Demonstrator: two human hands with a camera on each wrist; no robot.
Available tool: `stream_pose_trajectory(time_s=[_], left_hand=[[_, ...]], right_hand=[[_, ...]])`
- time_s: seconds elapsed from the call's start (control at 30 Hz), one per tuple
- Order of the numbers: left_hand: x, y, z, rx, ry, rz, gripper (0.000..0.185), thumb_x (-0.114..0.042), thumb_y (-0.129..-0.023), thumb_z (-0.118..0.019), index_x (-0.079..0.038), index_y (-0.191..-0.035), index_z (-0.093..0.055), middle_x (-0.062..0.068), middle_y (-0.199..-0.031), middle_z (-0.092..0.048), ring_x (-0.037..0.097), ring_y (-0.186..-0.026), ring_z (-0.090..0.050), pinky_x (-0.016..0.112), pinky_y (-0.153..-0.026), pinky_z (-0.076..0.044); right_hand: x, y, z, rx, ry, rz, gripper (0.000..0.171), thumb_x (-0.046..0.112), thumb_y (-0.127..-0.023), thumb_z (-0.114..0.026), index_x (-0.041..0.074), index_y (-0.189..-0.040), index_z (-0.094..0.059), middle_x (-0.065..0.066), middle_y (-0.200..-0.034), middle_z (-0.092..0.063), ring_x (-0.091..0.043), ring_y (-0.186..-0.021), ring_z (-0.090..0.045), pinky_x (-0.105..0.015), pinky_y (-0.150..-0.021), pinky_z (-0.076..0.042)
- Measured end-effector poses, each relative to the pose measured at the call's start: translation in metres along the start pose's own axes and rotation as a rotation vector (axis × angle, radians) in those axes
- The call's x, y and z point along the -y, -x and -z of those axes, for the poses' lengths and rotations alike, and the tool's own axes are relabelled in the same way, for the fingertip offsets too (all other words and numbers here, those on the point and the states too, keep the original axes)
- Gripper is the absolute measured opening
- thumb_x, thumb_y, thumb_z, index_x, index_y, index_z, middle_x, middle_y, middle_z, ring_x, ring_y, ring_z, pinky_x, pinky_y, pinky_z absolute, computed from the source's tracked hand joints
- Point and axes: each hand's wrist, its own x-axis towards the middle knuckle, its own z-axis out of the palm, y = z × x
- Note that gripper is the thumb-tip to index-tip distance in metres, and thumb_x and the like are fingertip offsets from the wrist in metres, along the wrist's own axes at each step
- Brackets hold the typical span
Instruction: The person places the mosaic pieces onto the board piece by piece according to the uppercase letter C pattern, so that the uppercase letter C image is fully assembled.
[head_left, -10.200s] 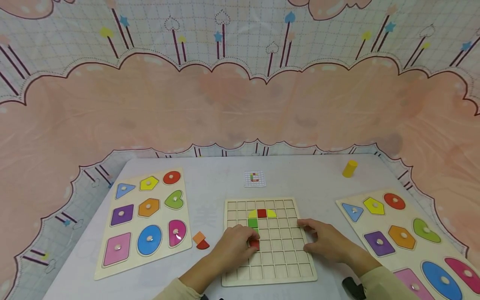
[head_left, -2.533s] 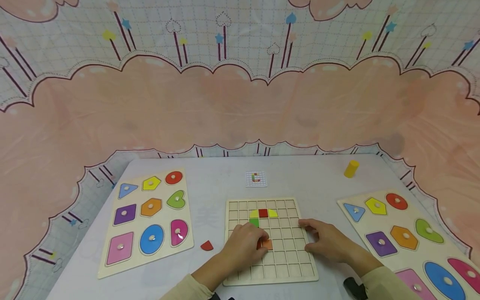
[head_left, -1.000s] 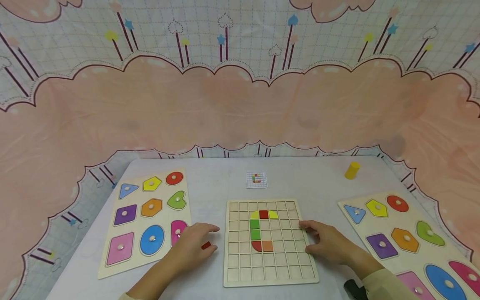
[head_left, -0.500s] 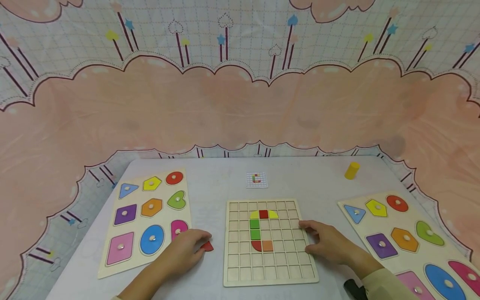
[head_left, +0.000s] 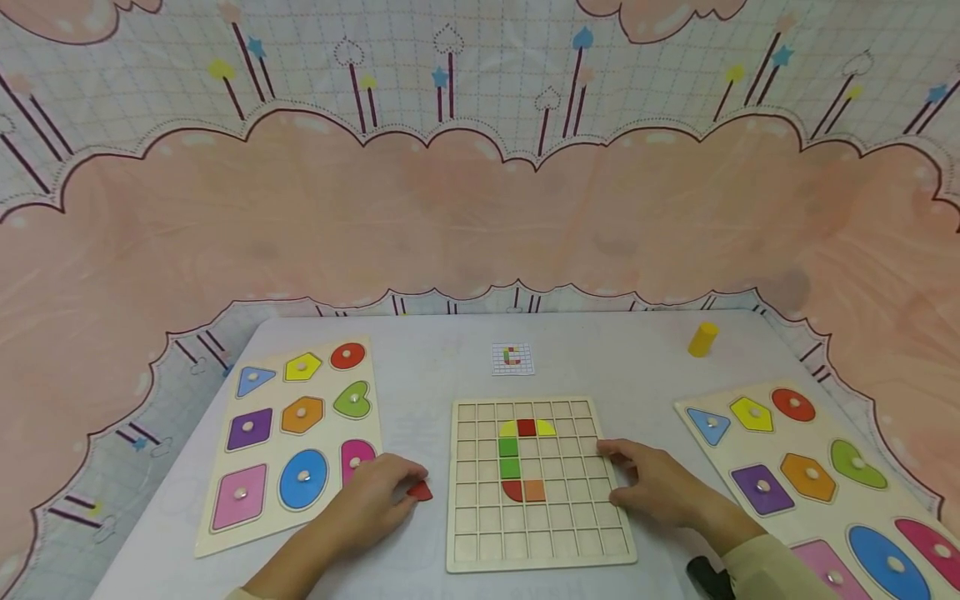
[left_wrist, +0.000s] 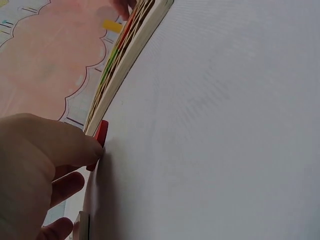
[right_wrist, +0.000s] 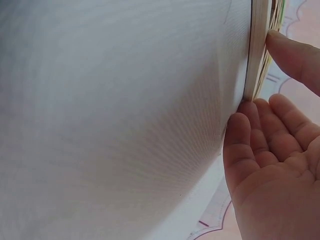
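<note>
Nearest to me, my left hand [head_left: 371,498] lies on the white worktop [head_left: 450,367] with its grip pinched on a small red piece [head_left: 420,492] – that piece sits just left of the grid board [head_left: 540,550]. My right hand [head_left: 660,487] rests on the board's right edge, fingers loose and apart, clamped on nothing. On the board, coloured tiles [head_left: 512,458] form a curved line. Further out lie two shape puzzles, left [head_left: 288,433] and right [head_left: 795,467]. Farthest – a little picture card [head_left: 512,358] and a yellow cylinder [head_left: 702,339].
</note>
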Motion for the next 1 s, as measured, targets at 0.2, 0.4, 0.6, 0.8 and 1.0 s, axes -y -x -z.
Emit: stream_pose_trajectory(time_s=[0.2,0.4,0.6,0.8,1.0], left_hand=[[-0.0013,-0.0027,-0.0032,-0.002,-0.019,-0.023,0.022,-0.007,-0.083,-0.078,-0.011,-0.105,-0.073,-0.006,-0.1,-0.066,0.016,-0.097,-0.059,0.04,-0.087,-0.052],[-0.0011,-0.0019,-0.0042,-0.009,-0.039,0.014,0.026,-0.016,-0.081,-0.083,-0.014,-0.105,-0.072,-0.008,-0.101,-0.064,0.016,-0.1,-0.057,0.041,-0.09,-0.051],[0.0,-0.0007,-0.0011,-0.017,-0.028,-0.036,0.025,-0.008,-0.082,-0.078,-0.013,-0.106,-0.072,-0.007,-0.102,-0.065,0.017,-0.102,-0.058,0.042,-0.092,-0.05],[-0.0004,-0.0017,-0.0003,-0.007,-0.045,-0.035,0.022,-0.008,-0.083,-0.077,-0.013,-0.105,-0.074,-0.007,-0.1,-0.066,0.017,-0.101,-0.058,0.042,-0.09,-0.05],[-0.0013,-0.0016,-0.0001,0.01,-0.038,-0.024,0.025,-0.014,-0.083,-0.081,-0.014,-0.106,-0.072,-0.009,-0.1,-0.065,0.016,-0.101,-0.058,0.042,-0.09,-0.05]], right_hand=[[-0.0021,-0.0018,-0.0008,-0.001,-0.002,-0.002,0.067,0.012,-0.079,-0.083,0.005,-0.139,-0.055,-0.01,-0.133,-0.06,-0.031,-0.121,-0.055,-0.051,-0.101,-0.044],[-0.0022,-0.0016,-0.0009,-0.001,-0.008,0.002,0.067,0.012,-0.079,-0.083,0.004,-0.139,-0.055,-0.009,-0.134,-0.06,-0.031,-0.122,-0.055,-0.051,-0.102,-0.044],[-0.0017,-0.0012,-0.0005,0.002,-0.004,-0.003,0.067,0.012,-0.079,-0.083,0.005,-0.14,-0.054,-0.01,-0.133,-0.06,-0.031,-0.121,-0.055,-0.051,-0.101,-0.045],[-0.0007,-0.0006,-0.0007,0.002,-0.007,-0.001,0.067,0.012,-0.08,-0.083,0.004,-0.14,-0.054,-0.011,-0.134,-0.059,-0.032,-0.122,-0.055,-0.051,-0.101,-0.045],[-0.001,-0.0006,-0.0004,0.0,-0.003,-0.002,0.067,0.012,-0.079,-0.083,0.005,-0.14,-0.055,-0.01,-0.133,-0.06,-0.032,-0.12,-0.056,-0.052,-0.101,-0.045]])
